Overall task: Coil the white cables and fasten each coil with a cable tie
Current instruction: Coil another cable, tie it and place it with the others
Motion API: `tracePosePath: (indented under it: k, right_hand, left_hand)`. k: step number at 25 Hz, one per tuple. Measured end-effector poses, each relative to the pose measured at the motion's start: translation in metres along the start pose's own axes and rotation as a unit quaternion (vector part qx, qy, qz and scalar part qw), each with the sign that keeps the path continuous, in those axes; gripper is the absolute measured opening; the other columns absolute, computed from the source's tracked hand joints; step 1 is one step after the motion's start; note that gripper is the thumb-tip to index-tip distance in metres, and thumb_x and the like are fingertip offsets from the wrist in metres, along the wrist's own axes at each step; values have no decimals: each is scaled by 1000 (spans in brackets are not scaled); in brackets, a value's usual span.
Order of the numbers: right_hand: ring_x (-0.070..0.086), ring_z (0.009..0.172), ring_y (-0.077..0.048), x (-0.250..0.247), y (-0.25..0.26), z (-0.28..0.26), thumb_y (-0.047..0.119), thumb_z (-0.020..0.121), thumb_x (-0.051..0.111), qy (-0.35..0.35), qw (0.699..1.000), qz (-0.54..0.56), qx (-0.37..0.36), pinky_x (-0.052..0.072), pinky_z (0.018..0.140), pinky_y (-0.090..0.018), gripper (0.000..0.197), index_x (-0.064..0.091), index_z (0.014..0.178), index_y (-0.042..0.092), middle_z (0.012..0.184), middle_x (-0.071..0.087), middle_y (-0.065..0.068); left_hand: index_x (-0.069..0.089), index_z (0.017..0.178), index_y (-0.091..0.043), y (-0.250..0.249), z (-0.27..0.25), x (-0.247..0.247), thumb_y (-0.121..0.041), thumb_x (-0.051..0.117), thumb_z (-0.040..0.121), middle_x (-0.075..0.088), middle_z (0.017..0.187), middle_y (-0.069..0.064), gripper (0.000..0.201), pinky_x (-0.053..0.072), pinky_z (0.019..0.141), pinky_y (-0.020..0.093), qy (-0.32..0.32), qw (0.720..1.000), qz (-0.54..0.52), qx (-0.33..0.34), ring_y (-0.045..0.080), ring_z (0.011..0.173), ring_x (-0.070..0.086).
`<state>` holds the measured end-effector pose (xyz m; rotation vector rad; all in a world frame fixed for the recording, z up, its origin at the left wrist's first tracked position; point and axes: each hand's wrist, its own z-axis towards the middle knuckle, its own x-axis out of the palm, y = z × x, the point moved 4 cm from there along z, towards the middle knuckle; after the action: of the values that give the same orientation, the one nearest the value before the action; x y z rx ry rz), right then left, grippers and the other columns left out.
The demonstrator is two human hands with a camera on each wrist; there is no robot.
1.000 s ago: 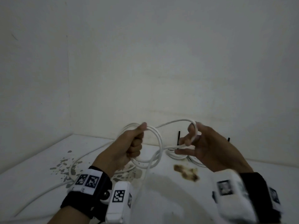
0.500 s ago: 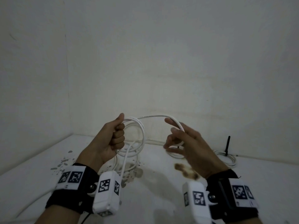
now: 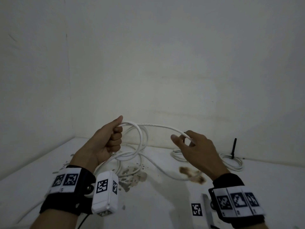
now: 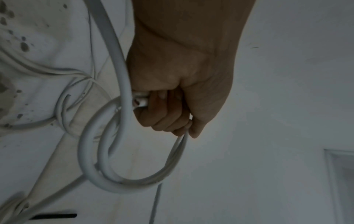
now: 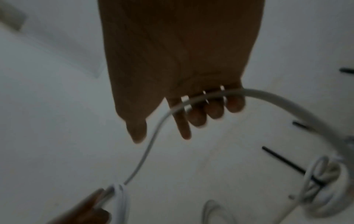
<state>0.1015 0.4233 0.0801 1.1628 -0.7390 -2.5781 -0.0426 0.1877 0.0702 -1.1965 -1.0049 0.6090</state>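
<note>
Head view: left hand (image 3: 105,142) fists tight round cable (image 3: 158,126) loops; right hand (image 3: 196,151) loosely hooks the strand over half-curled fingers (image 5: 214,109), above table (image 3: 165,204).

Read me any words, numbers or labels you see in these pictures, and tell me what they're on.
No readable text anywhere.
Wrist bands: black-and-white square code patterns only, no letters or numbers.
White boxes on the wrists: the same kind of pattern, no words.
White cable: faint marks along it, too small to read.
</note>
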Motion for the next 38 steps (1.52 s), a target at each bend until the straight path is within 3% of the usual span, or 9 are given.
tracePosePath:
  k: [4, 9, 13, 17, 19, 22, 27, 29, 38]
  right_hand:
    - [40, 44, 0, 9, 11, -6, 64, 93, 46, 122, 979, 156, 47, 31, 48, -16, 44, 69, 82, 27, 48, 44, 16]
    - [51, 58, -19, -25, 10, 1, 73, 90, 37, -130, 967, -205, -83, 38, 55, -30, 58, 59, 65, 25, 46, 43, 9]
    - [57, 56, -11, -5, -22, 2, 77, 81, 51, 101, 993, 43, 50, 44, 60, -27, 63, 67, 71, 17, 51, 58, 10]
    - [60, 61, -17, 28, -45, -19, 48, 88, 69, 247, 928, 225, 164, 55, 59, -34, 38, 63, 71, 15, 70, 62, -8]
    - [63, 59, -24, 43, -56, -27, 37, 93, 65, 225, 840, 396, 294, 61, 68, -47, 34, 59, 71, 12, 60, 55, -10]
    - [34, 31, -15, 47, -58, -21, 46, 93, 57, 135, 714, 579, 370, 52, 49, -32, 48, 44, 59, 15, 39, 26, 2]
    - [23, 43, -17, -16, -42, -17, 42, 86, 68, -208, 938, 209, 181, 25, 46, -25, 54, 31, 55, 18, 47, 25, 2]
    - [26, 41, -17, -28, -36, -18, 49, 80, 69, -239, 965, 13, 104, 26, 47, -27, 58, 31, 53, 15, 44, 28, 2]
    - [52, 58, -11, 11, 18, -10, 46, 102, 39, 190, 980, -24, -61, 49, 65, -34, 45, 55, 78, 12, 67, 61, -2]
  left_hand:
    - [34, 59, -20, 3, 1, 5, -46, 40, 100, 18, 43, -8, 49, 9, 36, 16, 21, 1000, -7, -19, 6, 30, 13]
    - [38, 55, -19, 4, -1, 11, -35, 32, 100, 19, 43, -8, 48, 11, 35, 15, 59, 998, 9, -35, 6, 30, 14]
    - [38, 53, -20, -2, -4, 14, -35, 35, 97, 18, 39, -9, 47, 8, 36, 15, 84, 993, -76, -25, 6, 31, 9]
    - [37, 47, -22, -14, -7, 12, -31, 47, 85, 6, 47, -9, 40, 9, 30, 20, 91, 973, -210, 23, 9, 39, 1]
    - [36, 47, -22, -14, -5, 8, -28, 55, 75, 5, 49, -9, 35, 11, 28, 20, 90, 964, -247, 34, 10, 39, 2]
    - [36, 45, -22, -7, -1, 6, -26, 55, 77, 9, 42, -9, 37, 12, 27, 20, 74, 967, -241, 17, 10, 39, 1]
    - [31, 53, -25, -5, 5, -10, -35, 45, 96, 17, 40, -8, 47, 13, 33, 14, -70, 993, -84, 41, 8, 31, 12]
    - [30, 58, -25, -10, 3, -29, -39, 49, 95, 17, 43, -9, 44, 13, 34, 15, -109, 992, -18, 58, 8, 33, 13]
    - [29, 62, -23, -12, 13, -39, -55, 33, 101, 19, 40, -8, 50, 15, 28, 20, -93, 968, -225, 64, 6, 28, 17]
